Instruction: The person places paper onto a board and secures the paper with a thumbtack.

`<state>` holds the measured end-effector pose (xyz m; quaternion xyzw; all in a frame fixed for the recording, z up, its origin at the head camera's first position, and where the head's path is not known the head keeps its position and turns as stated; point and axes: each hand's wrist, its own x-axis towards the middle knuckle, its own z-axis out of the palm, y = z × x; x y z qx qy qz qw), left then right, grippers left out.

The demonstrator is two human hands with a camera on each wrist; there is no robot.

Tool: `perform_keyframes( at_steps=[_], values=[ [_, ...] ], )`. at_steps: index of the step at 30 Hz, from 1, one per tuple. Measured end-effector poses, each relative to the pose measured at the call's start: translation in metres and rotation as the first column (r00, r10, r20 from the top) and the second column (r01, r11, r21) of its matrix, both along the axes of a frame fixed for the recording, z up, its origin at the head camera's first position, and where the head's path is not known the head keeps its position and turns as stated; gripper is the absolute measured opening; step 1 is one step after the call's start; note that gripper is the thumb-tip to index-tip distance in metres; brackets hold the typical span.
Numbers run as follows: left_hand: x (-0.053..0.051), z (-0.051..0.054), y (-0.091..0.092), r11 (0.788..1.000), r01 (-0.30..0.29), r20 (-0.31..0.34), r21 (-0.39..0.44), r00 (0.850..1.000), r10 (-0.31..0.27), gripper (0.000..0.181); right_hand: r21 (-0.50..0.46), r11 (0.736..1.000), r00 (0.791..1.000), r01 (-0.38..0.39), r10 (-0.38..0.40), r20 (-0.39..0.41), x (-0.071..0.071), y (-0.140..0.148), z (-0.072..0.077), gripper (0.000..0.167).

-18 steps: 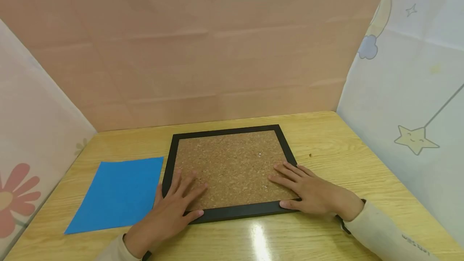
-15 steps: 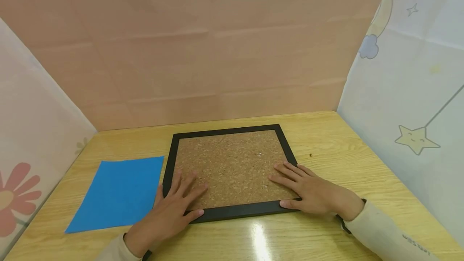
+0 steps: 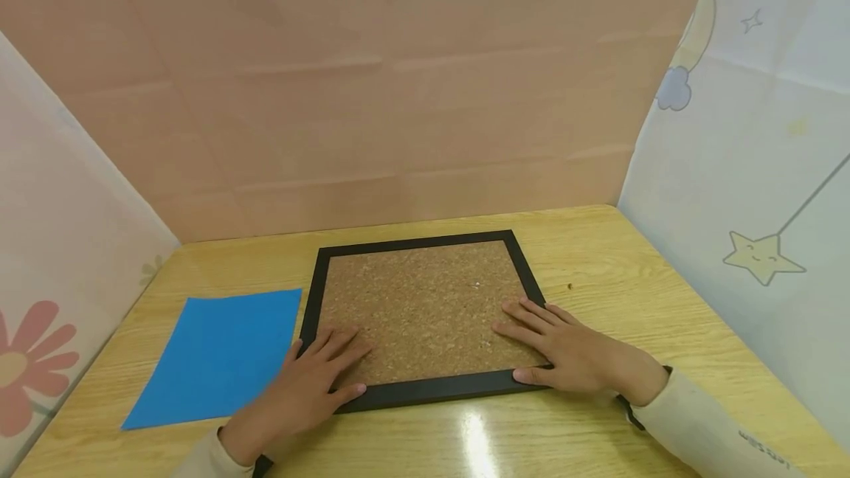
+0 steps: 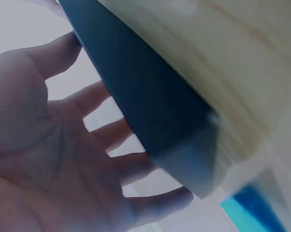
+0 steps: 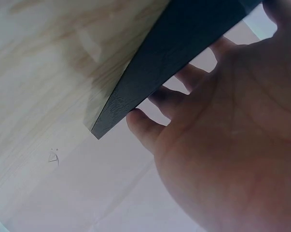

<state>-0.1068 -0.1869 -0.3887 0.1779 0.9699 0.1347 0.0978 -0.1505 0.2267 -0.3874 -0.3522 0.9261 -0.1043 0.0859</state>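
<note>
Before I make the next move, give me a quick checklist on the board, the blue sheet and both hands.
1. Cork board flat on the table: ok.
2. Right hand on the board: ok, fingers over the cork, thumb on the near side of the black frame.
3. Left hand clear of the board: not ok, it lies over the near left corner.
4. Blue sheet apart from the board: ok, bare table shows between them.
5. Sheet fully in sight: not ok, the left arm hides its near right corner.
6. Sheet a single layer: cannot tell.
</note>
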Motion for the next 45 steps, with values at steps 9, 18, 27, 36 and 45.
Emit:
perform_keyframes(
  at_steps=[9,18,27,36,45],
  values=[
    [-0.014,0.013,-0.036,0.996,-0.053,-0.026,0.069,0.998,0.055,0.061,0.021,1.000,1.000,0.007,-0.007,0.018,-0.003,0.002,-0.003,0.069],
    [-0.037,0.023,-0.132,0.982,-0.189,-0.146,-0.018,0.972,0.185,0.074,0.028,1.000,1.000,-0.002,0.002,-0.003,-0.004,0.002,-0.003,0.069],
    [-0.046,0.019,-0.193,0.940,-0.330,-0.033,-0.081,0.944,0.329,0.098,0.016,1.000,1.000,-0.003,0.003,0.014,-0.003,0.000,-0.001,0.068],
    [-0.047,0.006,-0.214,0.895,-0.439,0.109,-0.077,0.889,0.445,0.123,0.006,1.000,1.000,-0.013,0.013,0.027,-0.001,-0.002,0.003,0.066],
    [-0.050,0.003,-0.219,0.882,-0.458,0.091,-0.112,0.879,0.469,0.123,0.000,1.000,1.000,-0.001,0.001,0.029,0.000,-0.001,0.004,0.066]
  ],
)
